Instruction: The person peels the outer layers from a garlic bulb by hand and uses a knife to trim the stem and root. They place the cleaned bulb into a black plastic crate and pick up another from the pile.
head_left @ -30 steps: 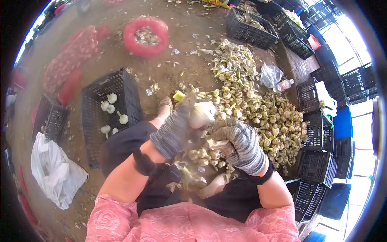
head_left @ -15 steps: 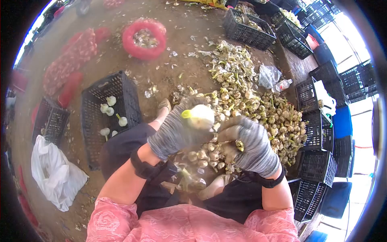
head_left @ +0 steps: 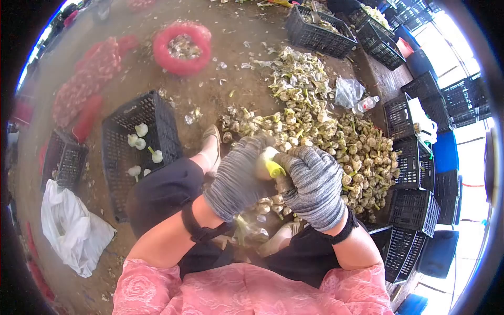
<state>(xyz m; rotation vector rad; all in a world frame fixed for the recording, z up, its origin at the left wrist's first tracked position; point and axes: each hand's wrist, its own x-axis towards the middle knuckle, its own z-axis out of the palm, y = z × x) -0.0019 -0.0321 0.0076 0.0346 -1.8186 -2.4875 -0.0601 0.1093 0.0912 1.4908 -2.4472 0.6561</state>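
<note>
- Cupping the garlic bulb (head_left: 266,164) at mid-view, the left hand (head_left: 236,178) is wrapping gloved fingers round it, its green stem pointing to 4 o'clock.
- The right hand (head_left: 311,184) is clenching on the stem end. A firm left grip and short pulls would, I judge, be serving best.
- At 9 o'clock a black crate (head_left: 168,134) is holding a few white bulbs (head_left: 140,142).
- At 3 o'clock a garlic heap (head_left: 357,152) is lying loose on the floor, and at 11 a red ring (head_left: 163,50) is holding more.

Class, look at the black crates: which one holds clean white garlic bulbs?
The black crate beside the person's left leg: a few white bulbs with short stems lie inside it.
</note>
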